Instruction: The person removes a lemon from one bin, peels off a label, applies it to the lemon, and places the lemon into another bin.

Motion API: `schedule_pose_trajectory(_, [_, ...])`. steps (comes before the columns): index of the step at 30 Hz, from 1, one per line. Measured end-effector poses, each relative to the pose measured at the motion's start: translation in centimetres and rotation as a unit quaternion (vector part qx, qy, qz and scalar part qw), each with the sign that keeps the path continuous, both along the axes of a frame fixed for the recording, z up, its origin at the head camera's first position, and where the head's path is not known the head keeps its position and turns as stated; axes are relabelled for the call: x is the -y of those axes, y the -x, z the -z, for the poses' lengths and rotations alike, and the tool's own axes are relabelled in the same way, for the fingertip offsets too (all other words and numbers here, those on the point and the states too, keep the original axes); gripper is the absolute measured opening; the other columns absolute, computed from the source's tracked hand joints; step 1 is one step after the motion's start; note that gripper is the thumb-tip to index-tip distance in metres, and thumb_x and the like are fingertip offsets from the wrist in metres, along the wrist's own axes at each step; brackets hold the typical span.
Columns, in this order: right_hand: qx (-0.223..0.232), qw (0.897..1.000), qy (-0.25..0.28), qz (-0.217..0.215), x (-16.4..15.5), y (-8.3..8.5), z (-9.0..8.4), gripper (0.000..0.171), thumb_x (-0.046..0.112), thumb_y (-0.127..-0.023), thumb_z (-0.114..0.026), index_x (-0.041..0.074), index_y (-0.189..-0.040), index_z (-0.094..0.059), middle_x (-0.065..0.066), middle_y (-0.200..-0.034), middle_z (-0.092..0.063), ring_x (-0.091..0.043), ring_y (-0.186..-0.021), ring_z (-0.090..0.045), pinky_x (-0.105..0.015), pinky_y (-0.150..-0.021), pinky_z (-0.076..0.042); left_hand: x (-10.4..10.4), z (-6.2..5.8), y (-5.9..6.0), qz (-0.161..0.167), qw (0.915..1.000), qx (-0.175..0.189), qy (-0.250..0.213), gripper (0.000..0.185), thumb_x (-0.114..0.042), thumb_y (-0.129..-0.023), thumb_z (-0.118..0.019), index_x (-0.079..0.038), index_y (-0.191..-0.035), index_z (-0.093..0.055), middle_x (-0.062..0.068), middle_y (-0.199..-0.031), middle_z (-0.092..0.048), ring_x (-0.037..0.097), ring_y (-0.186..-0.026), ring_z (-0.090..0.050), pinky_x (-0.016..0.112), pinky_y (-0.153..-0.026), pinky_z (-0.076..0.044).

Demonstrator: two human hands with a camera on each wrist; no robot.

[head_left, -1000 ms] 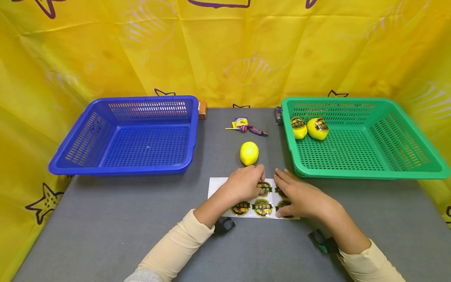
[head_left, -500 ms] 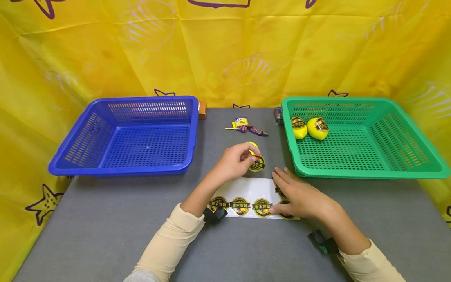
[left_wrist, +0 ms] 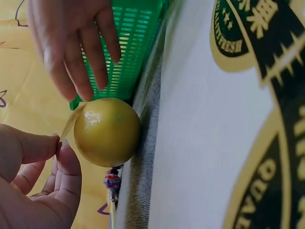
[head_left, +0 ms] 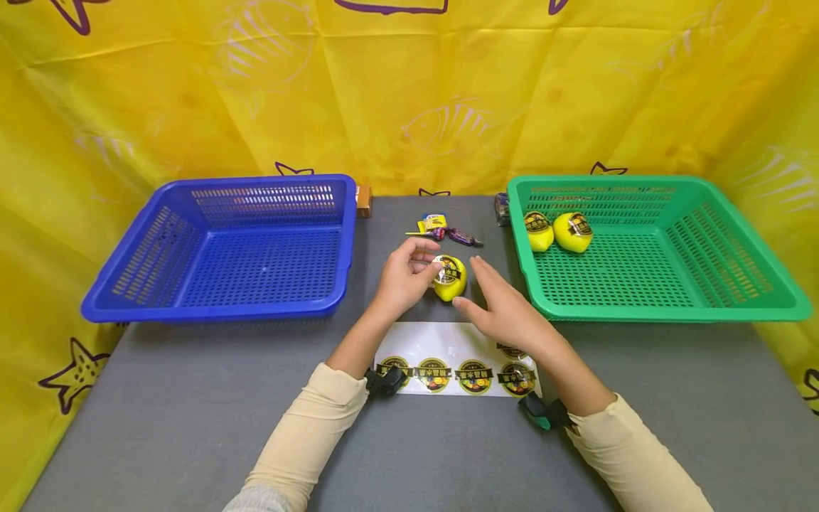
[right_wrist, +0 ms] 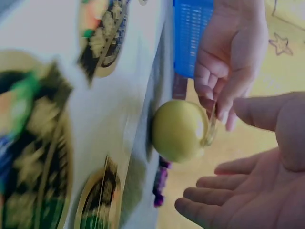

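A yellow lemon (head_left: 450, 292) sits on the grey table just beyond the white sticker sheet (head_left: 441, 339). My left hand (head_left: 402, 281) pinches a round black-and-gold sticker (head_left: 452, 270) by its edge between thumb and forefinger. In the left wrist view the sticker (left_wrist: 70, 122) appears edge-on, its far side against the top of the lemon (left_wrist: 107, 132). On the lemon's right, my right hand (head_left: 512, 316) holds its fingers extended with nothing in them. The right wrist view shows its open palm (right_wrist: 267, 186) beside the fruit.
A blue basket (head_left: 214, 311) stands at the left. The green basket (head_left: 665, 313) at the right holds two lemons (head_left: 572, 233) with stickers on them. Wrapped sweets (head_left: 462, 237) and a lollipop (head_left: 438, 233) lie behind the loose lemon. A small orange-brown box (head_left: 364, 201) is beside the blue basket.
My left hand has peeled a sticker off the sheet and carried it forward onto the lemon's top. My right hand has left the sheet and moved forward and left to the lemon's side.
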State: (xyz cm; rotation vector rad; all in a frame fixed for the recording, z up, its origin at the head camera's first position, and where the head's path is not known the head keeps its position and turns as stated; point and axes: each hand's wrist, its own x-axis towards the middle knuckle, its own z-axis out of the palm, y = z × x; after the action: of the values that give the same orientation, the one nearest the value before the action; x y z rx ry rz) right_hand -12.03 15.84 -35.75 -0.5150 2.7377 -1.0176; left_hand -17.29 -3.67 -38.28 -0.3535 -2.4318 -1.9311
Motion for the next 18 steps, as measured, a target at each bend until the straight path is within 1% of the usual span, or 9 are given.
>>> schedule_pose_trajectory(4, [0.022, 0.999, 0.033, 0.033, 0.6, 1.7, 0.6, 0.071, 0.026, -0.103, -0.055, -0.008, -0.155, -0.021, -0.028, -0.160, -0.020, -0.042, -0.147, -0.021, -0.056, -0.118, -0.020, -0.1, 0.2, 0.2, -0.005, 0.9998, 0.010, -0.018, 0.027, 0.002, -0.092, -0.070, 0.002, -0.117, -0.063, 0.019, -0.106, -0.064, 0.031, -0.085, -0.067, 0.032, -0.066, -0.060])
schedule_pose_trajectory(6, [0.039, 0.997, 0.046, 0.052, 0.9, 2.2, 0.7, 0.067, 0.025, -0.104, -0.052, -0.006, -0.155, -0.023, -0.026, -0.160, -0.023, -0.041, -0.147, -0.022, -0.056, -0.118, -0.021, -0.1, 0.3, 0.3, -0.006, 0.9996, 0.016, -0.025, 0.027, 0.003, -0.091, -0.070, 0.003, -0.117, -0.063, 0.018, -0.106, -0.064, 0.031, -0.084, -0.067, 0.032, -0.066, -0.060])
schedule_pose_trajectory(11, [0.075, 0.991, 0.075, 0.081, 1.5, 2.9, 0.9, 0.059, 0.025, -0.107, -0.044, -0.002, -0.156, -0.026, -0.022, -0.160, -0.027, -0.038, -0.147, -0.024, -0.055, -0.118, -0.022, -0.2, 0.5, 0.5, -0.005, 0.9993, 0.023, -0.030, 0.027, 0.002, -0.092, -0.070, 0.003, -0.117, -0.062, 0.018, -0.107, -0.063, 0.032, -0.085, -0.066, 0.032, -0.066, -0.060])
schedule_pose_trajectory(14, [0.088, 0.987, 0.098, 0.090, 1.7, 3.4, 1.3, 0.054, 0.024, -0.108, -0.041, 0.000, -0.156, -0.029, -0.021, -0.158, -0.031, -0.038, -0.145, -0.027, -0.054, -0.117, -0.024, -0.2, 0.6, 0.5, -0.009, 0.9994, 0.023, -0.024, 0.027, 0.002, -0.091, -0.071, 0.001, -0.117, -0.063, 0.019, -0.107, -0.064, 0.032, -0.086, -0.066, 0.032, -0.067, -0.060])
schedule_pose_trajectory(18, [0.098, 0.982, 0.125, 0.101, 1.6, 3.7, 1.8, 0.050, 0.019, -0.108, -0.040, 0.001, -0.154, -0.034, -0.022, -0.154, -0.039, -0.037, -0.143, -0.033, -0.052, -0.117, -0.027, -0.2, 0.7, 0.4, -0.013, 0.9993, 0.030, -0.019, 0.026, 0.002, -0.091, -0.071, 0.000, -0.116, -0.064, 0.018, -0.106, -0.064, 0.031, -0.085, -0.067, 0.032, -0.068, -0.060])
